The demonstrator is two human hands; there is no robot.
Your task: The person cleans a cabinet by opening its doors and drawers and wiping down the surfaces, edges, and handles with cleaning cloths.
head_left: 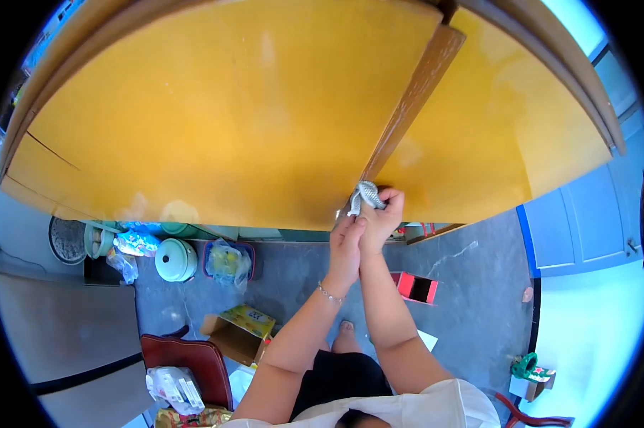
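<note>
A grey-white cloth (367, 196) is bunched up against the lower part of a large yellow panel (215, 107), by the bottom end of a brown wooden strip (414, 96). My right hand (384, 221) is closed around the cloth, with its fingers curled at the right side. My left hand (347, 246), with a bracelet at the wrist, lies just to the left and touches the right hand and wrist. Its fingers are bent close to the cloth's lower end; whether they grip any of it cannot be made out.
On the grey floor stand a white lidded pot (176, 260), a basket with a plastic bag (228, 262), an open carton (240, 334) and a red box (416, 288). A dark red chair (193, 364) holds bags at lower left. A blue-white door (585, 225) is at right.
</note>
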